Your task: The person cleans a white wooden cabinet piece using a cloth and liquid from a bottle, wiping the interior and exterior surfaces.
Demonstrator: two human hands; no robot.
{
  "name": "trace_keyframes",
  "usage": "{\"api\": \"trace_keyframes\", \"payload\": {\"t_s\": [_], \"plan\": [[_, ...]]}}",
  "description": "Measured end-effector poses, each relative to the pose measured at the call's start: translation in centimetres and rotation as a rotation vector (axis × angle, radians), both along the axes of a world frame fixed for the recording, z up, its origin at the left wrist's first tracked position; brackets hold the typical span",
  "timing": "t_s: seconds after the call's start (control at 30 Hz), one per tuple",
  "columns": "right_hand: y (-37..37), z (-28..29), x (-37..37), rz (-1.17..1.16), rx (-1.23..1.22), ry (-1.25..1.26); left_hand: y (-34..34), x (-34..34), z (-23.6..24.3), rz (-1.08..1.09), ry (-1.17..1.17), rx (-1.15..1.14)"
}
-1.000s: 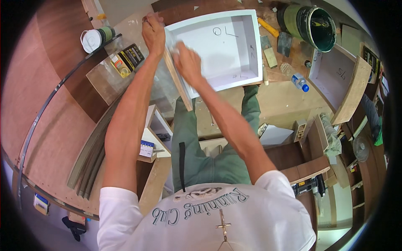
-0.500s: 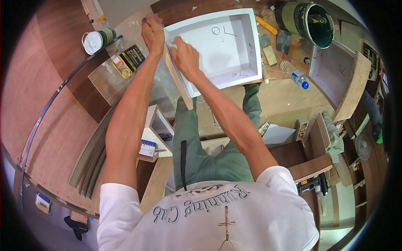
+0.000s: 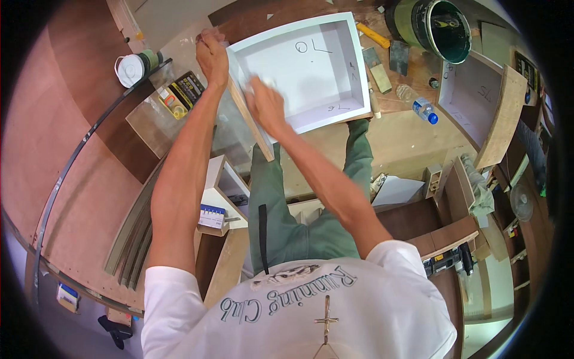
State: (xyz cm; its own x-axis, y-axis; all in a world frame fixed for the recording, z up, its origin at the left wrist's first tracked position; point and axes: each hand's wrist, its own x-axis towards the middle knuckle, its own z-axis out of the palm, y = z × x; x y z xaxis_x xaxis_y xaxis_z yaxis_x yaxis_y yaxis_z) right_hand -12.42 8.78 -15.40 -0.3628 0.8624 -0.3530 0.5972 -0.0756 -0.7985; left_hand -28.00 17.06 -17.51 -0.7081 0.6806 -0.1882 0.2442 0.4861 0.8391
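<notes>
A white-lined drawer box (image 3: 305, 66) with pencil marks inside lies tilted across the bench edge and my knees. Its wood-edged front panel (image 3: 252, 122) stands on the left side. My left hand (image 3: 212, 60) is closed around the far end of that panel. Inside the box, against the panel's inner face, is my right hand (image 3: 266, 107), blurred by motion. Its fingers are curled, and a small white wad (image 3: 267, 82) shows at their tips; whether it is cloth or paper I cannot tell.
Right of the box lie a yellow-handled tool (image 3: 373, 35), a sanding block (image 3: 378, 76), a plastic bottle (image 3: 424, 109) and an open green bucket (image 3: 445, 33). A second drawer (image 3: 472, 99) stands farther right. On the left are an adhesive tin (image 3: 179, 96) and a white-lidded can (image 3: 131, 70).
My right hand has moved slightly nearer to me along the panel's inner face with the white wad. My left hand keeps its hold; the whole view has shifted a little.
</notes>
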Motion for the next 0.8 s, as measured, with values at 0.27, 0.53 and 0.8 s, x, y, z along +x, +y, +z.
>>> {"api": "trace_keyframes", "payload": {"t_s": [0.27,0.53,0.8], "plan": [[2.7,0.1,-1.3,-0.103,-0.063,0.085,0.4,0.3,0.0,-0.002,-0.009,-0.039],[-5.1,1.1,1.9,-0.497,-0.252,0.186,-0.1,-0.4,-0.1,-0.042,0.061,-0.03],[1.5,-1.8,-1.2,-0.394,-0.029,0.209,0.0,0.1,0.1,-0.079,0.084,-0.076]]}}
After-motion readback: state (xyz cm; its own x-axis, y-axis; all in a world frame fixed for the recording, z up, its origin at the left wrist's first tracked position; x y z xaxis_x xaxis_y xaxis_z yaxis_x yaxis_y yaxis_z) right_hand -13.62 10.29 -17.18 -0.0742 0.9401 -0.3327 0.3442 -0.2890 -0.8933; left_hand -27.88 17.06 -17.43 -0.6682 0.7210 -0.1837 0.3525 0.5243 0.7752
